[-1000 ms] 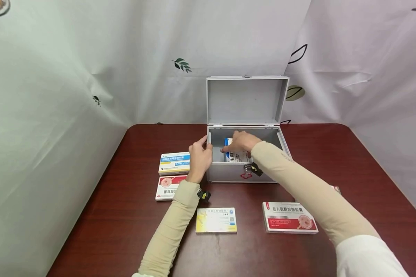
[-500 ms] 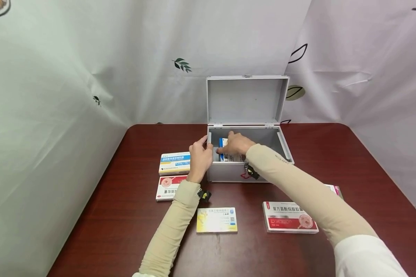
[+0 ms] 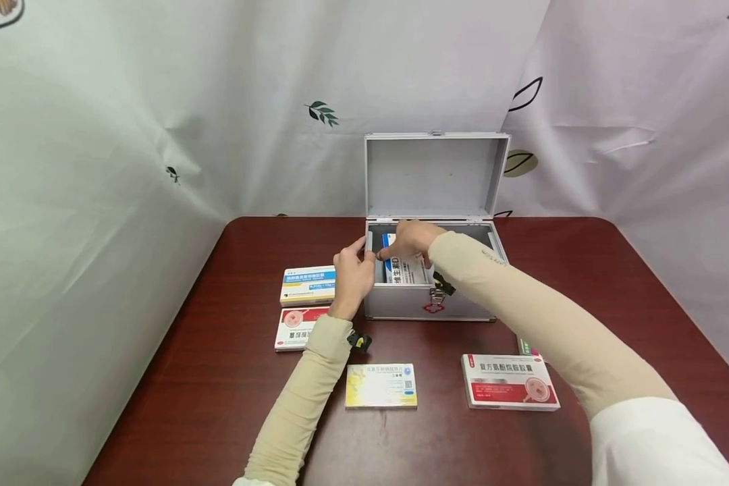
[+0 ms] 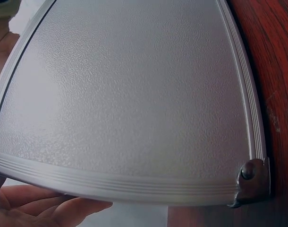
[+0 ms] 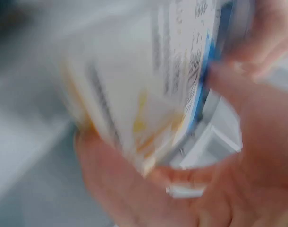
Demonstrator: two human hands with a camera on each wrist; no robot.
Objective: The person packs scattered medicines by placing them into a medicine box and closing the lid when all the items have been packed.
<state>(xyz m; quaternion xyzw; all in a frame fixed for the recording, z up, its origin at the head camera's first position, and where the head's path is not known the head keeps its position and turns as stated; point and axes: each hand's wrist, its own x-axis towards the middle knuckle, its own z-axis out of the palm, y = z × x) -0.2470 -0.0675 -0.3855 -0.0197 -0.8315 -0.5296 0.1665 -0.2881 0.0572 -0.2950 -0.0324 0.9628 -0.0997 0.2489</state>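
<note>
Dark-red table (image 3: 231,405) supports an open silver metal case (image 3: 401,302). Inside, right hand (image 3: 414,237) pinches flat white-and-blue carton (image 3: 403,273) between thumb and fingers; left hand (image 3: 354,277), fingers extended, touches rim.

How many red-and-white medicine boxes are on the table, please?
2: left box, partly behind the left arm; right box, nearer the camera than the silver case. Others may be hidden.

A person's left hand (image 3: 355,277) rests against the left rim of the silver case (image 3: 396,302), fingers extended; the right hand (image 3: 412,241) reaches inside, thumb and fingers gripping, its forearm (image 3: 522,310) slanting over the case's front right corner.
</note>
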